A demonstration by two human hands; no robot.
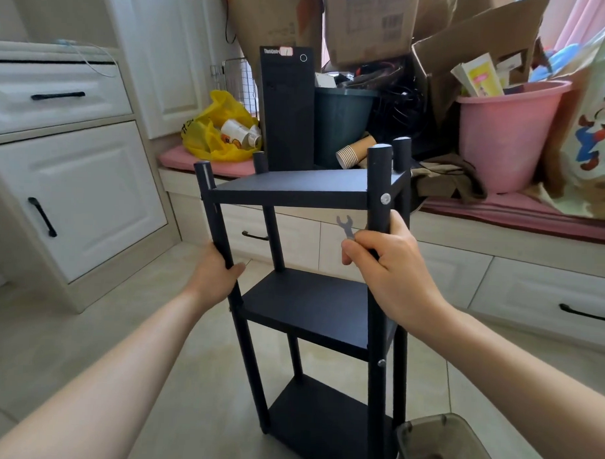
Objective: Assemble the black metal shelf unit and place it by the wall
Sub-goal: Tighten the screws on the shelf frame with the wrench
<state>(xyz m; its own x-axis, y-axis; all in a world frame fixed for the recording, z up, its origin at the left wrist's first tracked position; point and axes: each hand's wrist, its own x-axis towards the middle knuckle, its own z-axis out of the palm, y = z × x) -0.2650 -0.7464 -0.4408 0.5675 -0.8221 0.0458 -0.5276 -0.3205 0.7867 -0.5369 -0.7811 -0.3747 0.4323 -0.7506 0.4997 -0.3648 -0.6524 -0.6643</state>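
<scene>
The black metal shelf unit (308,308) stands upright on the tiled floor in front of me, with three black shelves between four round posts. My left hand (215,272) grips the near left post between the top and middle shelves. My right hand (392,266) grips the near right post at about the same height and also holds a small flat grey wrench (345,225) that sticks up from its fingers. Silver bolt heads show on the near right post.
A low bench with a pink cushion (500,208) runs behind the shelf, crowded with a black computer tower (286,108), dark bin (342,121), pink bucket (506,133), yellow bag (219,127) and cardboard boxes. White cabinets (66,186) stand left. A grey bin (448,447) sits at lower right.
</scene>
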